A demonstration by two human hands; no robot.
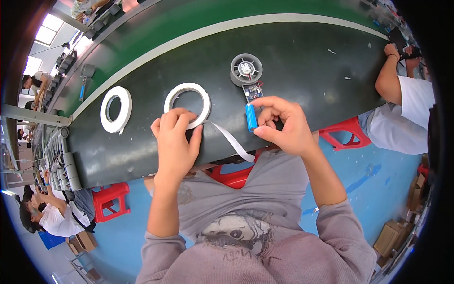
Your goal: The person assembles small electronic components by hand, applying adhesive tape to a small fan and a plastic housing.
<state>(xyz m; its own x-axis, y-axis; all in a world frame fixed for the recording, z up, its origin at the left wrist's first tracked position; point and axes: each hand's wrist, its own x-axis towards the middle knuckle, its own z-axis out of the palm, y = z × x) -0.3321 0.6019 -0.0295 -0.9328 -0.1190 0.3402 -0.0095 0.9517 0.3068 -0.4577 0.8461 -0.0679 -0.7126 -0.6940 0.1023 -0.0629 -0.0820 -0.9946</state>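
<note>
My left hand point(174, 137) has its fingers curled over the near edge of a white tape roll point(204, 94) on the dark table. A loose strip of tape point(231, 141) runs from that roll toward the table's near edge. Between the thumb and fingers of my right hand point(288, 124) is a blue cylindrical battery point(251, 118). It is joined to a small circuit board point(253, 92) with a lit display. Beyond the board stands a round grey fan housing point(246, 69) with spokes and a motor hub. My right hand's curled fingers are partly in shadow.
Another white tape roll point(126, 106) lies to the left on the dark table point(302, 57). Behind a pale rail runs a green conveyor belt point(189, 19). Several grey cylinders point(68, 170) line the left end. A co-worker's arm point(390, 85) rests at the right end, near a red stool point(347, 133).
</note>
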